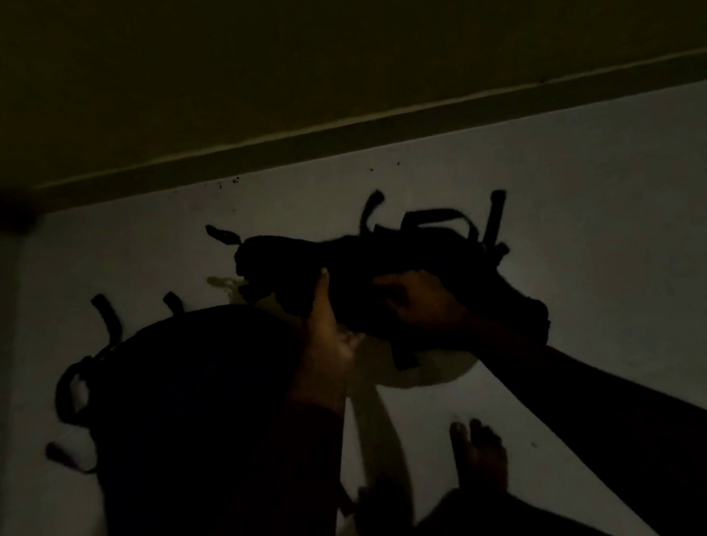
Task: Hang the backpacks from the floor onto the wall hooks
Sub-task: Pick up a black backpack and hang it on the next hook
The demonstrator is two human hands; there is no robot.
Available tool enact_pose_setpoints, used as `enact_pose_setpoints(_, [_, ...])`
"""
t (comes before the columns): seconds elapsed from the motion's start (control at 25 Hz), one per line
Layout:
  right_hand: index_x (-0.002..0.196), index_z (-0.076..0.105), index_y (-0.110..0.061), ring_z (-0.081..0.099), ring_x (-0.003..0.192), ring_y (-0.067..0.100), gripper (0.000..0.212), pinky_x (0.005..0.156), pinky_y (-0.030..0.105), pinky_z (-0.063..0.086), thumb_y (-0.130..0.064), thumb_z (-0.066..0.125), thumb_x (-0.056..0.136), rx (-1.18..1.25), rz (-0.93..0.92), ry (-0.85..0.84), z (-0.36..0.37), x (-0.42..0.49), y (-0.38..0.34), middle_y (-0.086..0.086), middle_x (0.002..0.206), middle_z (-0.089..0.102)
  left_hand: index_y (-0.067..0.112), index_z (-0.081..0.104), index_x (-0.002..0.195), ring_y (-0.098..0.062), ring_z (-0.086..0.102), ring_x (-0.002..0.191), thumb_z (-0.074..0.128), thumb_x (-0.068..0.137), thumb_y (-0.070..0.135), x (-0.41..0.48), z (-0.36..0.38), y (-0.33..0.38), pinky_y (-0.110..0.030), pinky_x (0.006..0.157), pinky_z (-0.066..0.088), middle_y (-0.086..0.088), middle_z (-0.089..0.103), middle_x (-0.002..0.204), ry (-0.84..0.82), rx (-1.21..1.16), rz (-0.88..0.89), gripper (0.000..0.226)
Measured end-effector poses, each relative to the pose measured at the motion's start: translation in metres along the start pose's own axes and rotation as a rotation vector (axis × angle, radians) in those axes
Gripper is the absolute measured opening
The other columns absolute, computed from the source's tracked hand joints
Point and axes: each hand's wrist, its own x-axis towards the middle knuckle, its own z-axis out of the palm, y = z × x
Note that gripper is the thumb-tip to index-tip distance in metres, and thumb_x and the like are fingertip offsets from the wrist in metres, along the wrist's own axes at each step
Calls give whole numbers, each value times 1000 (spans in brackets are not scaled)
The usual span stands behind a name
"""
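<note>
Closest, a big dark backpack waits; my right hand grips the smaller backpack, left hand braces it, fingers unclear. Best find its strap loop first.

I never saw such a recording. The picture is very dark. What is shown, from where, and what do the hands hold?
There is no machine, only a person. One camera sits on the person's head and looks down at the floor, so you see their own arms. The left hand and the right hand both grip a small dark backpack with loose straps. A larger dark backpack lies at the left. Under the held one shows something pale; I cannot tell what it is. A bare foot stands lower down.
</note>
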Motion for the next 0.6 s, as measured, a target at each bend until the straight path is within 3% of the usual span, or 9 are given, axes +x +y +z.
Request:
enact_pose_setpoints(0.08, [124,59,-3,55,121,33,35,104,34,39,-10,58,90,224,5,-28,-36,-49,-37,18,128,61,12,39,138,-27,58,84,51,90,37,-67,6,19,-38,77,48,-13,60,123,62,-46,-23,55])
enact_pose_setpoints(0.16, [120,64,-6,59,118,29,34,102,29,43,-14,64,87,339,64,-43,-67,-95,-66,15,125,64,12,32,142,-34,58,104,53,90,27,-123,7,31,-41,77,50,-16,48,139,89,-51,-25,58])
enact_pose_setpoints(0.28, [123,63,-11,61,117,20,37,102,27,46,-13,64,86,529,141,-80,-104,-183,-107,8,126,64,5,38,138,-30,60,91,54,91,19,-225,8,45,-41,65,55,-19,53,130,40,-15,-34,51])
enact_pose_setpoints(0.36, [126,60,-9,59,119,19,40,106,32,45,-9,63,86,649,142,-90,-118,-241,-137,10,130,62,3,43,134,-27,61,87,55,91,16,-291,3,47,-42,70,54,-18,58,119,25,13,-9,47])
enact_pose_setpoints(0.44, [128,58,-8,57,120,20,39,104,28,45,-8,57,89,743,155,-108,-127,-287,-164,10,131,60,4,47,132,-26,62,91,55,91,17,-348,-9,49,-40,76,54,-14,62,114,22,98,68,43])
enact_pose_setpoints(0.52, [124,62,-13,60,116,17,34,99,25,46,-19,57,90,787,202,-103,-139,-320,-191,7,127,63,7,48,131,-27,61,107,55,91,19,-392,-25,53,-38,85,52,-13,60,125,-25,189,145,43])
enact_pose_setpoints(0.6, [116,67,-23,65,106,15,33,96,26,49,-36,62,86,639,201,-46,-150,-343,-215,6,118,70,10,52,127,-22,63,103,56,90,21,-428,-44,57,-33,81,54,-9,60,125,-56,318,232,39])
